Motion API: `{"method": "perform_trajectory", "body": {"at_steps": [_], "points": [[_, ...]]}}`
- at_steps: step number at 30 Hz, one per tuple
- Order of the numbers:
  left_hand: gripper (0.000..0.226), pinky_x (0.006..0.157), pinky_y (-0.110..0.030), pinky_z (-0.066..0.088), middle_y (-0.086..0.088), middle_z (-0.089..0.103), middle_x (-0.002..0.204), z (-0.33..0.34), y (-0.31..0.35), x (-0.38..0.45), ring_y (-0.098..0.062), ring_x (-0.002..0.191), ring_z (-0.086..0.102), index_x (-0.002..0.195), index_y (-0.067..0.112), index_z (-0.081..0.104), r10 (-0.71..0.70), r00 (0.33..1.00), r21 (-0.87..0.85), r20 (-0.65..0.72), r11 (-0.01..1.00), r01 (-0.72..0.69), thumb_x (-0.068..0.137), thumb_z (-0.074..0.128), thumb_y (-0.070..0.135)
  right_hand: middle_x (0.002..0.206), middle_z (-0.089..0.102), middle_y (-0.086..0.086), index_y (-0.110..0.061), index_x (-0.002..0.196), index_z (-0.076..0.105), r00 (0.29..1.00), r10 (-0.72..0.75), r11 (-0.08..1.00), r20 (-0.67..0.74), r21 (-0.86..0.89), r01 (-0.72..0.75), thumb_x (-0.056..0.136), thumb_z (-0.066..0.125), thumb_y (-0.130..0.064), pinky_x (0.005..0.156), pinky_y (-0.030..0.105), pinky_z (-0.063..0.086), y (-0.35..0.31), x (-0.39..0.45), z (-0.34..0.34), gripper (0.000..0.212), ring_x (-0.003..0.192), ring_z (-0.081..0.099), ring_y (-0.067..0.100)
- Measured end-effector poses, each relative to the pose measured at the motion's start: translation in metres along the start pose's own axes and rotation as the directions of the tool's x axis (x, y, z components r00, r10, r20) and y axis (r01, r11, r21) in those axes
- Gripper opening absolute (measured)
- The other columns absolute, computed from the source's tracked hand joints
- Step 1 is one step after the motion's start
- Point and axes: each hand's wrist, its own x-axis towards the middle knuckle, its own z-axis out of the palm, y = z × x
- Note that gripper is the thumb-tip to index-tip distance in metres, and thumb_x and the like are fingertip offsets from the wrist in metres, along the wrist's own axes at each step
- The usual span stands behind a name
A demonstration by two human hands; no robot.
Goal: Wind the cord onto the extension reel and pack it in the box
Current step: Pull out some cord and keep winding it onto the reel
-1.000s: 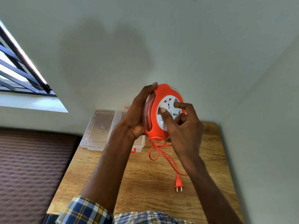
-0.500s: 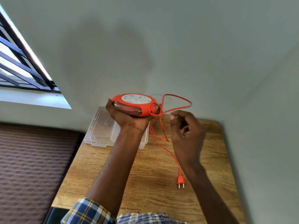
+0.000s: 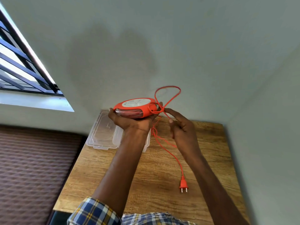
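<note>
Winding step: left hand (image 3: pixel 134 122) cups extension reel (image 3: pixel 135 108) flat, above table's far edge; right hand (image 3: pixel 181 127) pinches loose cord (image 3: pixel 168 151). Plug (image 3: pixel 183 185) lies mid-table. Next: likely feed slack around drum, keeping tension

Cord (image 3: pixel 168 150) (looped) across box (image 3: pixel 103 132) approach
</note>
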Motion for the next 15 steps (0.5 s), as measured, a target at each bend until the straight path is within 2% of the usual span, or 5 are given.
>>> {"method": "perform_trajectory", "body": {"at_steps": [2, 5, 8, 12, 15], "points": [[0.098, 0.111, -0.081, 0.028, -0.036, 0.046, 0.15, 0.0, 0.006, 0.003, -0.064, 0.136, 0.042, 0.152, 0.013, 0.047, 0.001, 1.0, -0.036, -0.021, 0.999, -0.002, 0.084, 0.04, 0.082, 0.063, 0.059, -0.028, -0.042, 0.119, 0.074, 0.999, 0.053, 0.993, 0.004, -0.109, -0.053, 0.101, 0.046, 0.0, 0.056, 0.008, 0.039, 0.008, 0.004, -0.012, 0.054, 0.057, 0.052, -0.006], [0.098, 0.115, -0.079, 0.024, -0.037, 0.043, 0.153, -0.003, 0.012, 0.007, -0.065, 0.138, 0.039, 0.156, 0.01, 0.043, 0.02, 0.999, -0.061, -0.042, 0.998, -0.023, 0.086, 0.038, 0.079, 0.067, 0.068, 0.0, -0.023, 0.103, 0.076, 0.954, 0.233, 0.969, -0.186, -0.037, -0.244, 0.094, 0.041, 0.007, 0.045, 0.023, 0.044, 0.021, 0.011, -0.031, 0.047, 0.05, 0.06, 0.01], [0.098, 0.114, -0.08, 0.026, -0.036, 0.045, 0.151, -0.006, 0.012, 0.008, -0.064, 0.137, 0.041, 0.155, 0.012, 0.044, 0.032, 0.998, -0.061, -0.05, 0.998, -0.035, 0.085, 0.039, 0.08, 0.093, 0.076, 0.004, -0.021, 0.104, 0.074, 0.944, 0.247, 0.931, -0.217, -0.217, -0.294, 0.09, 0.054, 0.004, 0.075, 0.042, 0.059, 0.03, 0.016, -0.048, 0.035, 0.084, 0.073, 0.024], [0.095, 0.112, -0.081, 0.027, -0.034, 0.049, 0.147, -0.011, -0.002, 0.004, -0.062, 0.134, 0.045, 0.15, 0.015, 0.05, 0.052, 0.998, 0.026, -0.041, 0.998, -0.051, 0.084, 0.037, 0.082, 0.101, 0.077, -0.008, -0.036, 0.115, 0.071, 0.978, 0.178, 0.971, 0.109, -0.183, -0.157, 0.088, 0.071, -0.009, 0.085, 0.029, 0.056, 0.015, 0.012, -0.039, 0.038, 0.097, 0.072, 0.011], [0.09, 0.115, -0.075, 0.03, -0.027, 0.054, 0.15, -0.016, -0.015, -0.001, -0.054, 0.136, 0.05, 0.149, 0.017, 0.055, 0.106, 0.994, 0.123, -0.042, 0.987, -0.1, 0.087, 0.036, 0.08, 0.09, 0.076, -0.017, -0.031, 0.113, 0.071, 0.992, -0.011, 0.977, 0.128, -0.212, 0.038, 0.092, 0.074, -0.022, 0.075, 0.016, 0.051, 0.005, 0.007, -0.012, 0.023, 0.083, 0.07, -0.001]]}}
